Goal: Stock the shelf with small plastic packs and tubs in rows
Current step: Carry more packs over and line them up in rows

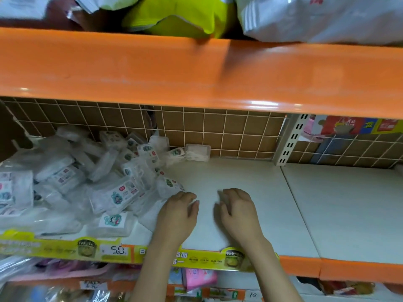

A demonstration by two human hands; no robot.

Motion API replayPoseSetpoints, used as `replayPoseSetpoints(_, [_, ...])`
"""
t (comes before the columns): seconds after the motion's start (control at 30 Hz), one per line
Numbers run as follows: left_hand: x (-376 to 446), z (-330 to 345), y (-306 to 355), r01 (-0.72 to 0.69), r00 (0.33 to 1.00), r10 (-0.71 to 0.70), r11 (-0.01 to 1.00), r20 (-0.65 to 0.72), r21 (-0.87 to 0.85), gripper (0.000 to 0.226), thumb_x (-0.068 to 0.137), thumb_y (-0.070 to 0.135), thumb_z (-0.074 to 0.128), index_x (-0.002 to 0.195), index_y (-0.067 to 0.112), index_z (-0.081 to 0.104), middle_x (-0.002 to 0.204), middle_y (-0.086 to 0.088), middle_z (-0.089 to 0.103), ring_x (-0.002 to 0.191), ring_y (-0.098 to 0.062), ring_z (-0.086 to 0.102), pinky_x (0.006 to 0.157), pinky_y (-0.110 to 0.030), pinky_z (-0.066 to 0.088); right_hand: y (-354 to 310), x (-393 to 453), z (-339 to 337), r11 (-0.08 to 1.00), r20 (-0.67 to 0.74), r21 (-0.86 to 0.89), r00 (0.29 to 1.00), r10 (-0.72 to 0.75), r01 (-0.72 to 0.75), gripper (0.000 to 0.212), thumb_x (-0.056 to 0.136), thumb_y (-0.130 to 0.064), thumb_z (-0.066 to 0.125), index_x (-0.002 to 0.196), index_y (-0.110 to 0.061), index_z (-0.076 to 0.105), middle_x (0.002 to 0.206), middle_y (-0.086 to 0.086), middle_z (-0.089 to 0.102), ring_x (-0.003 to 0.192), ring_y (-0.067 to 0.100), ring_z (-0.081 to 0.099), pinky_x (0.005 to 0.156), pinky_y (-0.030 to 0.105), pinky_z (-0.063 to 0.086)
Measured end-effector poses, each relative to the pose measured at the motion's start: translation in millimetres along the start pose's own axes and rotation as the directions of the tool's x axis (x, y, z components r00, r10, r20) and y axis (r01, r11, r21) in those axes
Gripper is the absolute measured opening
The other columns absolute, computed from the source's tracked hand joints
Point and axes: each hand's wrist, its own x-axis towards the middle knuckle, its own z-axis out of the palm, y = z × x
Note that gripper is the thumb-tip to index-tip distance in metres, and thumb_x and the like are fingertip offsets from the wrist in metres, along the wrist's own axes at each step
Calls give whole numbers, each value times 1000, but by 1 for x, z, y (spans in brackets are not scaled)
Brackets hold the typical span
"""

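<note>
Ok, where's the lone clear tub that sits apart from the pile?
In the head view, the clear tub sits at the back of the shelf against the wire grid, just right of the pile.

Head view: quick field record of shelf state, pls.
shelf: white shelf board, orange front edge
stock: jumbled pile of small plastic packs on the left, not in rows
placed: one clear tub against the back grid
left hand: on the pile's edge, grip unclear
right hand: fingers curled on the board, holding nothing visible
</note>
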Motion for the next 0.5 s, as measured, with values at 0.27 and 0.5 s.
replayPoseSetpoints(0.27, [35,-47,-14,-133,987,133,991,-96,3,37,89,25,36,95,6,66,87,-12,65,82,-33,58,70,-41,50,-32,9,11,998,-48,63,999,9,-6,41,74,-20,48,107,-3,65,104,15,65,101,35,56,87,32,42])
replayPoseSetpoints(0.5, [52,-125,-76,-128,980,136,990,-147,65,44,88,35,37,100,6,68,95,-15,69,85,-34,64,73,-40,53,-93,28,34,988,-132,128,986,105,-88,50,74,-23,43,117,-4,60,118,13,60,114,31,50,92,24,30])
